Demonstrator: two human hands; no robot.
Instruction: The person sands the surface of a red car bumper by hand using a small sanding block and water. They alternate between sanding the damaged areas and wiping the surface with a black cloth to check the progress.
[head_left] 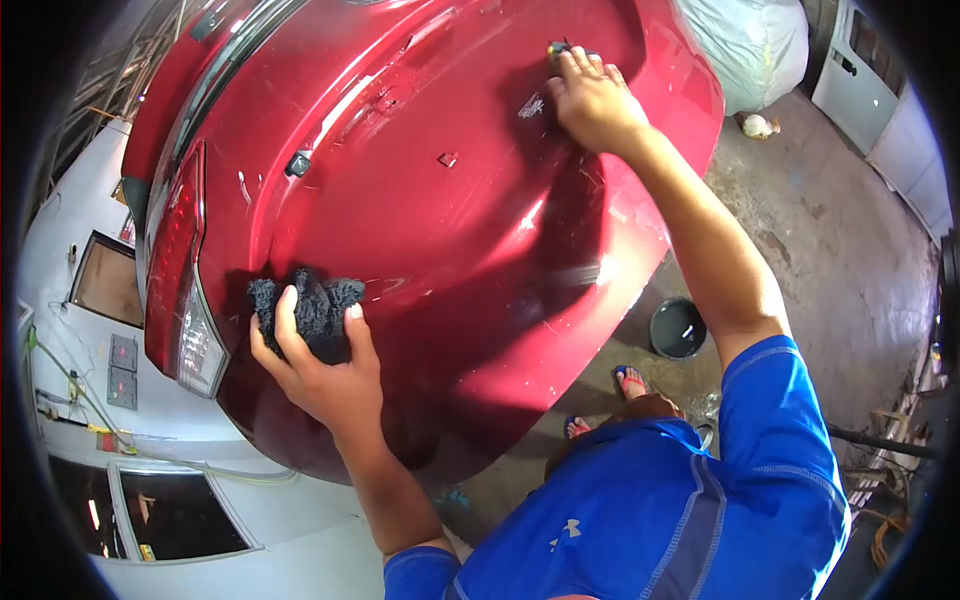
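Note:
The rear of a red car (420, 240) fills the middle of the head view, with a tail light (200, 345) on its left side. My left hand (330, 385) grips a bunched, dark fluffy cloth (318, 310) against the red panel, beside that light. Farther off to the right, my right hand (600, 105) lies with its fingers pressed together on a small dark pad (558, 48). A bit of yellow shows at the pad's edge; my fingers cover most of it, so its exact kind is unclear. A pale scuffed patch (531, 106) lies just left of this hand.
A dark bucket (678, 328) of liquid stands on the concrete floor (800, 240), near my sandalled feet. Behind the car on the right is a large pale covered bundle (750, 50). A white vehicle (300, 540) with dark windows stands close on the left.

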